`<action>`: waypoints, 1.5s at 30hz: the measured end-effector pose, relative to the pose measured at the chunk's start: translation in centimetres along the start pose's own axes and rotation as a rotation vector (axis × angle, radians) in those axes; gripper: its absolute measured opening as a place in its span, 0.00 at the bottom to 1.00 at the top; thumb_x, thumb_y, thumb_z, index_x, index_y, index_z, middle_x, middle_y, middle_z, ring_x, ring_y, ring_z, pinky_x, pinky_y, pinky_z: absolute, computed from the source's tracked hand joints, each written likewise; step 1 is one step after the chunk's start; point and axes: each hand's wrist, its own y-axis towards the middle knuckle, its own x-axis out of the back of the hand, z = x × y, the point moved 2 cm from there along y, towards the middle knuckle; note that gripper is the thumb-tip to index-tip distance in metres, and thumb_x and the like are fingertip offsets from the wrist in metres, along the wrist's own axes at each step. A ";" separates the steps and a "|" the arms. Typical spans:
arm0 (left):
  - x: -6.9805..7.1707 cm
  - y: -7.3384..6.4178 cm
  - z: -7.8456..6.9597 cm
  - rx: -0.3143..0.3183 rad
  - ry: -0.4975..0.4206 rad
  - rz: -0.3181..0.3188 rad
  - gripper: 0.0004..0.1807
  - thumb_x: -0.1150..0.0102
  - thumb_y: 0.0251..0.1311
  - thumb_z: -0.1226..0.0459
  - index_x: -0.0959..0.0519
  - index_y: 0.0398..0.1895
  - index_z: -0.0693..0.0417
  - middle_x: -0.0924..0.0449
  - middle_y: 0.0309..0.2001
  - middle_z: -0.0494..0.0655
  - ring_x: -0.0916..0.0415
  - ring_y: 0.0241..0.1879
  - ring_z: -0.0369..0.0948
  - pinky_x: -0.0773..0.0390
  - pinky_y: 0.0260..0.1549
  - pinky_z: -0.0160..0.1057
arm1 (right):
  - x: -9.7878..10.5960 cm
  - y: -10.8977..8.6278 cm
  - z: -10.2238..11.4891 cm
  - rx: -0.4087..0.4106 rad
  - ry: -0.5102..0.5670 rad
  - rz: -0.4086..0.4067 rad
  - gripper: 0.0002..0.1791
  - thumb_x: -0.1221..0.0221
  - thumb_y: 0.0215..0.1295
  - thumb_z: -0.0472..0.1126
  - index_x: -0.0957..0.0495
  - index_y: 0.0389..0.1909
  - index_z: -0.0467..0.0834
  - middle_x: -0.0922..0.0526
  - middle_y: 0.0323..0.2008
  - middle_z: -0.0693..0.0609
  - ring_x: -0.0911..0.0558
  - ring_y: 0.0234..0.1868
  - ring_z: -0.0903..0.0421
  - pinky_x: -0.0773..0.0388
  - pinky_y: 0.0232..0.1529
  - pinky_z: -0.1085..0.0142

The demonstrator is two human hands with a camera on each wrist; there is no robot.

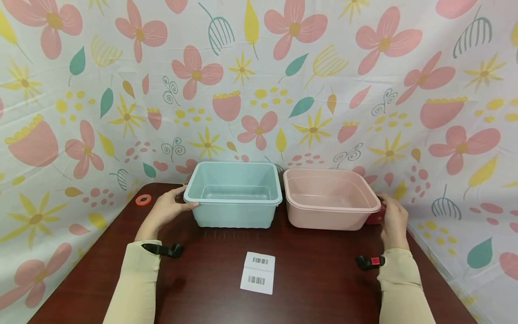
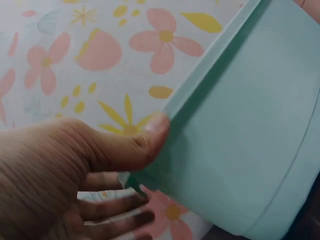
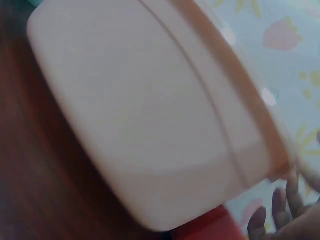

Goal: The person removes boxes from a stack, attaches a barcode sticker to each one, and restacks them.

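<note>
A light teal plastic basin [image 1: 232, 213] stands at the back of the table, its inside bare. My left hand [image 1: 167, 208] grips its left rim; the thumb [image 2: 142, 145] lies on the rim at the front corner, with the other fingers spread below. To its right is a pink plastic basin [image 1: 329, 218], also bare inside. At that basin's right corner is my right hand [image 1: 394, 220]. In the right wrist view, blurred, thumb and forefinger meet the rim while the other fingers [image 3: 280, 207] hang loosely under it.
A red object [image 1: 375, 218] sits beside the pink basin's right end, partly hidden. An orange-red ring [image 1: 143, 200] lies at the table's left edge. White paper with two barcodes [image 1: 257, 273] lies mid-table. Flowered cloth [image 1: 259, 90] hangs close behind the basins.
</note>
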 end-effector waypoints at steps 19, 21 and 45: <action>-1.0 -4.2 -8.5 -0.361 0.100 -0.033 0.24 0.32 0.63 0.52 0.21 0.60 0.49 0.18 0.45 0.43 0.22 0.46 0.42 0.22 0.46 0.49 | -9.6 -8.9 4.7 0.484 -0.285 0.548 0.26 0.47 0.78 0.45 0.29 0.68 0.33 0.22 0.63 0.44 0.26 0.65 0.55 0.30 0.64 0.67; -3.1 -4.6 -9.0 -0.413 0.072 0.122 0.20 0.33 0.64 0.52 0.19 0.56 0.46 0.16 0.41 0.37 0.20 0.43 0.37 0.20 0.44 0.46 | -10.6 -9.9 3.8 0.479 -0.245 0.711 0.25 0.48 0.78 0.41 0.32 0.68 0.31 0.23 0.63 0.40 0.23 0.64 0.52 0.27 0.62 0.63; -20.9 -6.3 -4.2 -0.351 0.341 0.230 0.30 0.27 0.52 0.43 0.20 0.53 0.48 0.26 0.47 0.39 0.33 0.45 0.37 0.31 0.47 0.42 | -12.0 -16.6 -13.6 0.012 -0.441 1.011 0.22 0.46 0.77 0.47 0.25 0.64 0.38 0.24 0.63 0.38 0.25 0.65 0.44 0.26 0.61 0.59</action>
